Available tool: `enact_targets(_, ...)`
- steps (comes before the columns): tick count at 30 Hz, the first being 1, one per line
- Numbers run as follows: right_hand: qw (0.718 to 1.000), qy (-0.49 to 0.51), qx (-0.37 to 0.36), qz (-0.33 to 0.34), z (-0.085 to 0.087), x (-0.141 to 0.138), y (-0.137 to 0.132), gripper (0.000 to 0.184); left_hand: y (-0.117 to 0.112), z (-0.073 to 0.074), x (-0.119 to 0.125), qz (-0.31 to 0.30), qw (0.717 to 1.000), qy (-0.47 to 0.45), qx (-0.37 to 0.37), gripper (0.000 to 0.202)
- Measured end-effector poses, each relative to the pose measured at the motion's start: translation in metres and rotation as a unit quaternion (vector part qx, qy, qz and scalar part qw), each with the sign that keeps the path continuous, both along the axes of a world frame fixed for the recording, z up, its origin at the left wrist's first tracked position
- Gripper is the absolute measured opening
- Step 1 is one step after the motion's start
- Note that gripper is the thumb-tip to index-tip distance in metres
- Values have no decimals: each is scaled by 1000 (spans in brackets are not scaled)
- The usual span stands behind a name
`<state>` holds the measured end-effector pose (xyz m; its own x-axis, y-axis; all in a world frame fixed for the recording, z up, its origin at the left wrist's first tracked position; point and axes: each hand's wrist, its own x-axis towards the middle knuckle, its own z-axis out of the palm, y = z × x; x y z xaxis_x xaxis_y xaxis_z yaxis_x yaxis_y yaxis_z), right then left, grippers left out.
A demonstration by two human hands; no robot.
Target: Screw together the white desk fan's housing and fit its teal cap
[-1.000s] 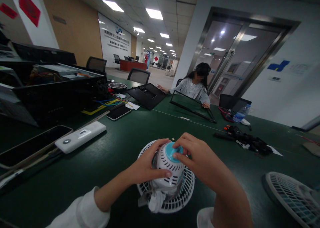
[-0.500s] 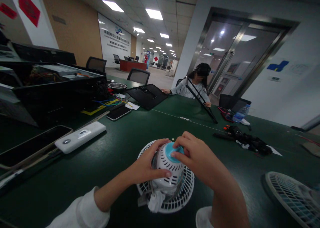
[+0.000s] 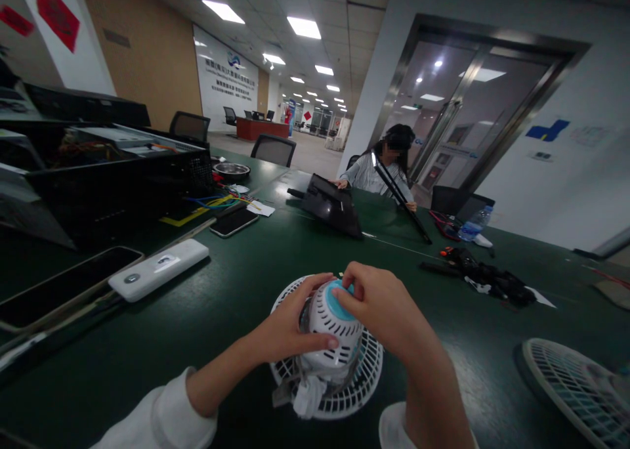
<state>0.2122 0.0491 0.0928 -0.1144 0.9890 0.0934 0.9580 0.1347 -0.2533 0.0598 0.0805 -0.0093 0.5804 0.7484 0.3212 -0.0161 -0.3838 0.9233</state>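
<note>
A small fan lies face down on the green table, its white grille (image 3: pixel 352 403) flat underneath and its slotted white motor housing (image 3: pixel 329 322) pointing up. My left hand (image 3: pixel 288 324) is wrapped around the left side of the housing, thumb across the front. On top sits a light blue round cap (image 3: pixel 335 302). The thumb and curled fingers of my right hand (image 3: pixel 378 308) are closed at its upper right edge; whether a small part is pinched there is hidden. A white bundled piece (image 3: pixel 309 396) hangs at the near side of the housing.
A second fan grille (image 3: pixel 575 383) lies at the right. To the left are a white power bank (image 3: pixel 160 270), two phones and an open computer case (image 3: pixel 123 186). Across the table a person (image 3: pixel 378 167) handles a black panel (image 3: pixel 332 206) and a frame.
My right hand has turned slightly on the blue cap, its fingers curling more. My left hand stays put. Across the table, the person has tilted and shifted the black panel to the right.
</note>
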Motion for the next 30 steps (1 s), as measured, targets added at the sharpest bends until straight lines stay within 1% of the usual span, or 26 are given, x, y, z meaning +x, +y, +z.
enact_targets(3,1000,3,2,-19,-1,-2,0,8,0,1,0,0,1000,1,1,79)
enact_targets(8,999,15,6,-35,-4,-7,3,17,0,2,0,1,1000,1,8,78)
enact_targets(11,998,2,0,-67,-5,-12,4,20,0,2,0,-4,1000,7,12,78)
enact_targets(14,994,-27,2,-106,-6,-16,4,20,0,1,0,2,1000,19,17,78)
enact_targets(16,994,-23,1,-110,-5,-16,3,16,1,0,-1,6,1000,16,19,78)
enact_targets(18,996,2,-2,-89,-3,-11,1,16,2,-2,-1,4,1000,8,18,79)
enact_targets(20,998,29,12,-54,2,-3,-3,19,2,-2,-1,1,1000,1,16,78)
enact_targets(22,998,49,34,-7,6,7,-9,19,2,-3,-1,2,1000,-2,15,78)
enact_targets(24,996,63,39,47,10,15,-13,19,2,-2,-1,3,1000,-2,16,78)
enact_targets(27,991,68,8,114,11,21,-15,24,2,-3,-1,3,1000,2,16,78)
enact_targets(30,988,60,-20,143,10,19,-13,23,3,-4,-1,4,1000,7,20,79)
